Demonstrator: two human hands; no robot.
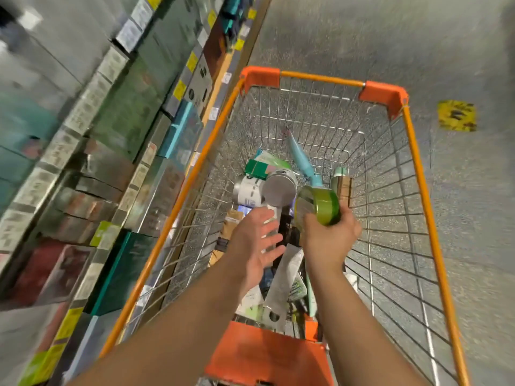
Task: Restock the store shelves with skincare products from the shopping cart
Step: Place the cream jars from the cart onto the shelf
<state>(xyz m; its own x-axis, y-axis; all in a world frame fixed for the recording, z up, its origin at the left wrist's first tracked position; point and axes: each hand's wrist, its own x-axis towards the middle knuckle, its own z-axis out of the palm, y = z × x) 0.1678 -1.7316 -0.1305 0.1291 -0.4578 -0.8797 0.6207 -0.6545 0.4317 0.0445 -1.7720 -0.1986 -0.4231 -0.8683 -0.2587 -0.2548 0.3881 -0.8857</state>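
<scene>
R hand (330, 235) grips green jar (323, 205), held above shopping cart (320, 77) w/ products in btm. L hand (257, 240) just beside it, fingers spread, holding nothing. Store shelves (92, 151) on left, blurred.

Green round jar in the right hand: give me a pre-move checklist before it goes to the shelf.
1. Right hand grips the green round jar: ok.
2. Jar lifted above the other products in the orange wire shopping cart: ok.
3. Left hand open and holding nothing: ok.
4. Store shelves lie to the left of the cart: ok.
5. Free slot for the jar on the shelves: cannot tell, the view is blurred.
6. Jar's lid closed: cannot tell.
</scene>
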